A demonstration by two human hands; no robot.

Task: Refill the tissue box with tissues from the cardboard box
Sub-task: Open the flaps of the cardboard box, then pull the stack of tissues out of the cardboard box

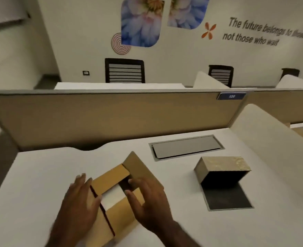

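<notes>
A brown cardboard box [111,180] lies on the white desk near its front edge, flaps partly spread, with white tissues [112,195] showing in the gap. My left hand [79,205] rests flat on the box's left flap, fingers apart. My right hand [147,198] is on the right side, fingertips at the opening's edge over a flap. To the right stands the tissue box [222,166], gold-patterned on top, tipped on its side with its dark inside facing me and its dark base panel [225,196] lying flat on the desk.
A grey cable hatch [186,146] is set into the desk behind the boxes. A tan partition [111,113] closes the back, a cream divider [271,136] the right. Black chairs [125,71] stand beyond. The desk's left edge is curved.
</notes>
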